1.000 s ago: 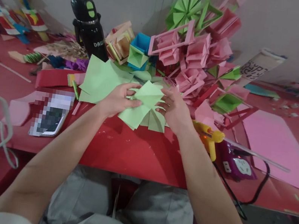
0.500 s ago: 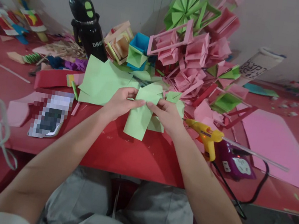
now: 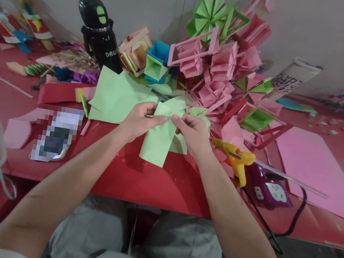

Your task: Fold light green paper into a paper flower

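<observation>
While two hands pinch one sheet, one bottle stands.

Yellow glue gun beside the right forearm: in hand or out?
Out: the yellow glue gun lies apart from the right hand, which grips green paper with the left hand.

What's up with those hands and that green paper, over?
Left hand, right hand: both gripping green paper. Paper's near end free. Yellow glue gun lying nearby, not blocking.
</observation>
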Demonstrator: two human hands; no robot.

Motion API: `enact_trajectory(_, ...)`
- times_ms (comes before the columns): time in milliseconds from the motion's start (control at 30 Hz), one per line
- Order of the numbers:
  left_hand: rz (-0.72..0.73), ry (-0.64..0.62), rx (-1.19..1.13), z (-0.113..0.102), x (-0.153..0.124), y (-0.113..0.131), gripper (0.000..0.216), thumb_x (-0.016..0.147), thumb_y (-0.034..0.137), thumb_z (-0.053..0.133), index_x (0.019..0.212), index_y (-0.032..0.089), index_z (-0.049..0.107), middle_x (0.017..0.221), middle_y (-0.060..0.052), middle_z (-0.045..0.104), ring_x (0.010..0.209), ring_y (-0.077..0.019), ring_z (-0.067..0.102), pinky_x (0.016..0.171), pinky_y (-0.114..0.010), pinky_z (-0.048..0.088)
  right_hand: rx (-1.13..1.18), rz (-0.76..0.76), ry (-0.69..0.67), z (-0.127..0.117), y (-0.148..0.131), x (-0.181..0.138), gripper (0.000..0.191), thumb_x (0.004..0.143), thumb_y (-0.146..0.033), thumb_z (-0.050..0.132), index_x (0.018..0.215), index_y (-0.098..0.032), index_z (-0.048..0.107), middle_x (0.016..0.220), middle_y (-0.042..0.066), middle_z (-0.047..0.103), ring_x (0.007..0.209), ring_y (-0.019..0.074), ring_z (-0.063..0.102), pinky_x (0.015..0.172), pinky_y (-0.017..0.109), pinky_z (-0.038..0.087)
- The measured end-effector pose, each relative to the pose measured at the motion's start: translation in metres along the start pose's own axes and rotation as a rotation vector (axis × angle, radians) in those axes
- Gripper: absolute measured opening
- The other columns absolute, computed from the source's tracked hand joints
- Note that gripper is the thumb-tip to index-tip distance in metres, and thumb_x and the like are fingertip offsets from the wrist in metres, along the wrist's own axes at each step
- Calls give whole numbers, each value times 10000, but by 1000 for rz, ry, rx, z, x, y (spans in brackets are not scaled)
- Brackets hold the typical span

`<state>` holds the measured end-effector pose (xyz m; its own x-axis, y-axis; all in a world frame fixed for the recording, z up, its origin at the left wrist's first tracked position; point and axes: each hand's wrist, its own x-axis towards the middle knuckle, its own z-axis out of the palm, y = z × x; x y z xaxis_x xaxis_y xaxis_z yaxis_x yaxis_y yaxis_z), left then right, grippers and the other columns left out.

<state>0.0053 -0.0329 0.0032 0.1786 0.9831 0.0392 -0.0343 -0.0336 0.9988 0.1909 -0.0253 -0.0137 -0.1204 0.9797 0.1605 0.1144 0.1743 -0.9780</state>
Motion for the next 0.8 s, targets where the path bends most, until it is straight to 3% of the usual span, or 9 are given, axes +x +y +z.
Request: enact_trajectory(800,38,22,87,-1,-3,5,346,729,376,837,962,162,696,953,-77,753,822,-210,702,696,-303,565,-12,-45,-33,-2,-5,-1,514,838,-595,702,571,-190,533,545,-38,461,543,88,355,534,278,272)
